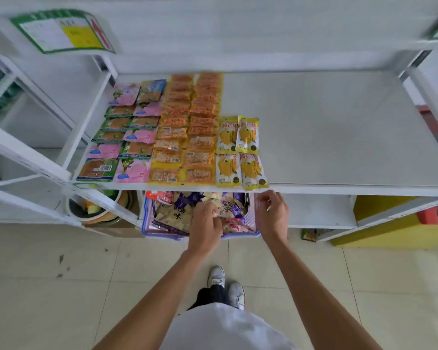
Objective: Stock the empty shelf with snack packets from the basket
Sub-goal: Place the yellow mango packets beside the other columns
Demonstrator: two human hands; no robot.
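A blue plastic basket (pixel 162 234) full of mixed snack packets (pixel 172 210) stands on the floor under the white shelf (pixel 339 137). My left hand (pixel 206 223) reaches into the basket, its fingers curled down among the packets; whether it grips one I cannot tell. My right hand (pixel 272 213) hovers at the basket's right rim just below the shelf edge, fingers loosely curled and holding nothing. The shelf's left part carries rows of pink and green packets (pixel 127 137), orange packets (pixel 187 132) and yellow mango packets (pixel 240 150).
The right half of the shelf is bare white board. A lower shelf (pixel 319 210) runs behind the basket. A pot with food items (pixel 94 208) sits at lower left. A yellow box (pixel 379 223) and a small green packet (pixel 308 234) lie at right. Tiled floor below.
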